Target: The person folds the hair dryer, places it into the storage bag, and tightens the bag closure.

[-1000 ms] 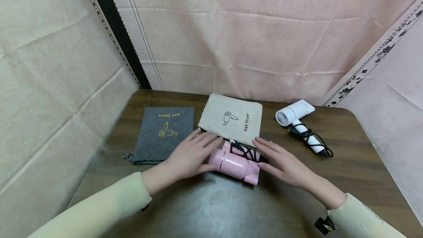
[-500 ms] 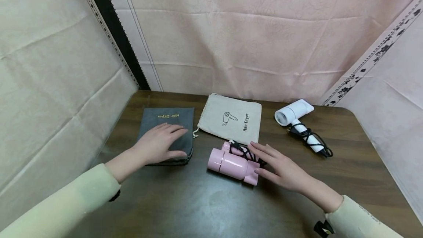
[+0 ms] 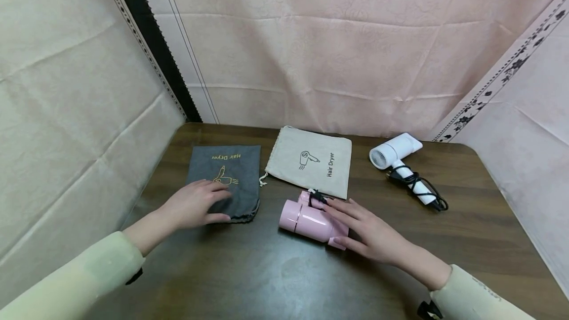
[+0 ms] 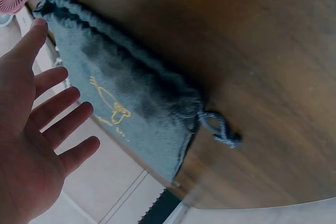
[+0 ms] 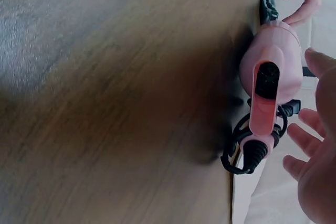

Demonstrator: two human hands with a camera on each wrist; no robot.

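Observation:
A dark grey drawstring bag [image 3: 242, 194] with a gold hair dryer print lies flat at the left of the table. My left hand [image 3: 195, 204] is over its lower left part, fingers spread and holding nothing; the left wrist view shows its palm [image 4: 26, 140] beside the bag [image 4: 131, 87]. At the middle lies a pink hair dryer [image 3: 306, 221], folded, its black cord [image 5: 239, 150] wound round the handle. My right hand [image 3: 373, 231] hovers over its right end with loosely extended fingers, hiding part of the handle and nozzle. In the right wrist view the fingers [image 5: 304, 140] stand apart from it.
Behind the pink dryer lies a light beige drawstring bag [image 3: 313, 159] printed "Hair Dryer". A white hair dryer [image 3: 395, 152] with its black cord round the handle lies at the back right. Cloth curtains [image 3: 311, 53] surround the wooden table [image 3: 275, 280].
My left hand has left the pink dryer and moved left to the dark grey bag, whose lower edge now sits straighter. My right hand has shifted slightly left over the dryer.

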